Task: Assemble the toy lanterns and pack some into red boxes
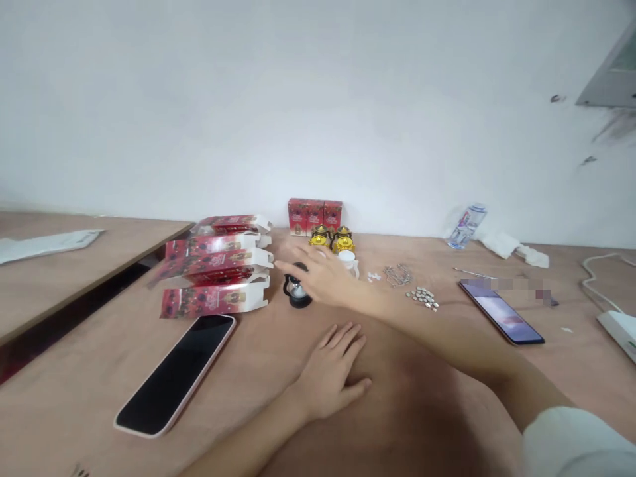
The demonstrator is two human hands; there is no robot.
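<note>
My left hand [330,374] lies palm down on the table with its fingers spread, holding nothing. Reaching across from the right, my right hand [325,275] has its fingers stretched out beside and partly over a small black lantern [299,296] that stands upright. Whether its fingertips touch the lantern cannot be made out. Just behind this hand are small gold lanterns [344,244] and a white piece [348,260], partly covered by it. Right of the wrist lie thin metal wire pieces [397,275], several button cells [423,298] and small white bits [372,276].
Opened red printed boxes [213,298] lie at the left, and upright red boxes [315,215] stand against the wall. A black-screened phone [176,377] is at front left, another phone [501,311] at right. Behind it are a screwdriver [474,272], a clear bottle [467,226] and white tissue [499,243].
</note>
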